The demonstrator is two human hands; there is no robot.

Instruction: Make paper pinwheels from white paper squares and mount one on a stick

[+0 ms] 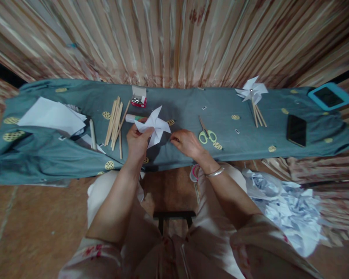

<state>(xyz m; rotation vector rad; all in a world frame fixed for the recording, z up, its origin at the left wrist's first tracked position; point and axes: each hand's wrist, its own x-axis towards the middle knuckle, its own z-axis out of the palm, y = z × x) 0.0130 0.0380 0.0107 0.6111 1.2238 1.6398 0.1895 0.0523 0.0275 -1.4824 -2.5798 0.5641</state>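
Note:
A folded white paper pinwheel [155, 124] is pinched at its lower left by my left hand [139, 139], its points spread and facing up. Just right of it, my right hand [187, 142] has thumb and forefinger pressed together; anything between them is too small to make out. Behind the pinwheel lies a white tube with a green band [130, 118], partly covered. Left of my left hand is a loose bundle of wooden sticks [113, 122]. An open small red box [139, 100] holds shiny metal pieces. Scissors with light green handles [207, 136] rest right of my right hand.
White paper sheets [50, 118] and a pale marker-like stick [92, 133] lie on the left. Right are pinwheels on sticks [252, 93], a black phone [296, 130] and a blue-framed device [329, 97]. A bag of paper scraps [291, 209] sits below the cloth-covered table [174, 161].

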